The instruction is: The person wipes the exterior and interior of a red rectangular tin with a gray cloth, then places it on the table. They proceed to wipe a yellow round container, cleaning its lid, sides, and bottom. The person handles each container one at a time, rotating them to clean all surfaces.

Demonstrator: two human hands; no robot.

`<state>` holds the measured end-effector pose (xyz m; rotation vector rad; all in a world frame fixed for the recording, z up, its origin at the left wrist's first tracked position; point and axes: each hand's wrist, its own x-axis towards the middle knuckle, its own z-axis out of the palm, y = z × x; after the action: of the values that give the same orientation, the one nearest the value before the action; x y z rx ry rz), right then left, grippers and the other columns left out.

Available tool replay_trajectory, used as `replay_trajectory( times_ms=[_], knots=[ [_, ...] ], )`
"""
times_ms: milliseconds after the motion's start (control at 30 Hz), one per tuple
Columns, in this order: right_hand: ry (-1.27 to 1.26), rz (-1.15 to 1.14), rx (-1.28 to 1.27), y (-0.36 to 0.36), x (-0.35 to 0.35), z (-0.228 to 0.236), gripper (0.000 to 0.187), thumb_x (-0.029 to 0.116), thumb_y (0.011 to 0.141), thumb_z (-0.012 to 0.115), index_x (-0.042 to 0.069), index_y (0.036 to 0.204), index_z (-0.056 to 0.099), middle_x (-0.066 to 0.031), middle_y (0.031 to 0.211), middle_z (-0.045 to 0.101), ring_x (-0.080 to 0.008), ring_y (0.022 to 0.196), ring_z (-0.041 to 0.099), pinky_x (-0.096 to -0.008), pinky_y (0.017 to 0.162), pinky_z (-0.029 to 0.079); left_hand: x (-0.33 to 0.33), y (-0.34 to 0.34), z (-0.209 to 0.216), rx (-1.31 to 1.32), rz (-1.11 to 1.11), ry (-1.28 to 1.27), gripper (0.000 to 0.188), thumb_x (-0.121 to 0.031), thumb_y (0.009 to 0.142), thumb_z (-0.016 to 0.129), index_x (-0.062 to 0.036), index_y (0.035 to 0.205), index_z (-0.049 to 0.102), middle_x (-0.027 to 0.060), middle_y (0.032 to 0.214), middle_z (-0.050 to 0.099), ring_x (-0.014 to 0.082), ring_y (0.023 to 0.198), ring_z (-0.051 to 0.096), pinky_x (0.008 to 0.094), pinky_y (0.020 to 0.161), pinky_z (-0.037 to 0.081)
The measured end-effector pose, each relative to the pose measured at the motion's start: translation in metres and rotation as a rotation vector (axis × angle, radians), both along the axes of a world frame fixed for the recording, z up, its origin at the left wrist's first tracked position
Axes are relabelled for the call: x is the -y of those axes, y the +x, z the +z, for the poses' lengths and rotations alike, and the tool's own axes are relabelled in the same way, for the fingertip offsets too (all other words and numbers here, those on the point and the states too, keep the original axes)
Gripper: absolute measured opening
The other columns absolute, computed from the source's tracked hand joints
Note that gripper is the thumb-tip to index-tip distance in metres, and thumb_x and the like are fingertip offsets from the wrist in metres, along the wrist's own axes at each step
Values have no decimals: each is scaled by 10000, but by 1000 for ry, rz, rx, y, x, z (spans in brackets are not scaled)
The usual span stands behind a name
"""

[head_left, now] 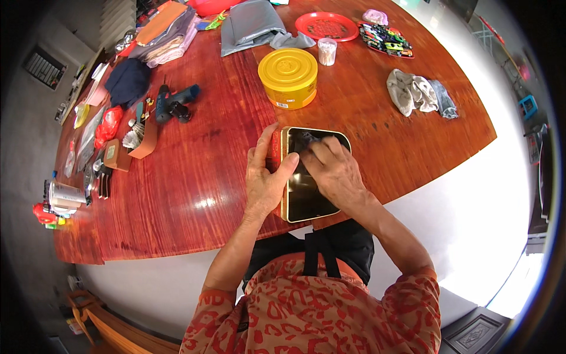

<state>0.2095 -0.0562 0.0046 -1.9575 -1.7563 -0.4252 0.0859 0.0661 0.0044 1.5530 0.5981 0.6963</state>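
A rectangular tin (312,194) with rounded corners, a gold rim, a red side and a dark shiny face stands at the table's near edge. My left hand (265,177) clasps its left side, the thumb over the gold rim and the fingers along the red wall. Over the tin's upper part, my right hand (336,168) is closed, its fingers curled down at the dark face. Something dark and crumpled shows by those fingertips; whether it is a cloth or a reflection is unclear. Just beyond the tin is a round yellow lidded tub (288,76).
On the reddish wooden table (200,159), a cordless drill (168,103) and an open box with shuttlecocks (138,138) lie left. Crumpled cloths (413,93) lie right. Farther back are a small clear tub (327,52), a red tray (326,27), toy cars (386,40) and folded fabrics (168,35).
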Motion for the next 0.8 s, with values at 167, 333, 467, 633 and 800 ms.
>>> replay_trajectory(
  times_ms=[167,333,467,633,800],
  knots=[
    [-104,-135,303,-3,-8,-21,358,140,810,608,-33,1121,640,-185,1103,623,-320,1083,547,-374,889,485,3,-1,7,-140,23,82,714,-324,812,766,-189,1448,472,91,1081,503,209,1048,535,344,951,452],
    [-414,-149,264,-12,-6,-11,294,166,832,615,0,1069,665,-162,1042,651,-300,1026,564,-356,854,471,7,-5,6,-58,1,171,706,-284,810,755,-165,1445,471,102,1116,518,214,1087,527,361,991,424],
    [-583,-87,212,-18,-5,1,201,172,826,630,44,968,692,-103,940,669,-268,962,598,-342,762,494,8,-7,10,-41,-13,140,656,-195,846,653,-30,1442,434,107,1354,531,187,1217,504,328,1059,384],
    [-597,78,-77,-19,2,-5,160,112,789,643,14,912,670,-152,880,675,-302,872,653,-376,753,538,6,-7,7,-50,-7,191,663,-211,851,653,-24,1444,425,110,1361,521,202,1237,490,346,1073,369],
    [-767,179,-437,-9,2,0,213,156,801,638,32,973,660,-175,963,691,-373,976,647,-474,868,493,8,-8,5,-24,-21,163,695,-281,807,731,-123,1433,472,143,1270,523,246,1176,489,402,1052,381]
  ],
)
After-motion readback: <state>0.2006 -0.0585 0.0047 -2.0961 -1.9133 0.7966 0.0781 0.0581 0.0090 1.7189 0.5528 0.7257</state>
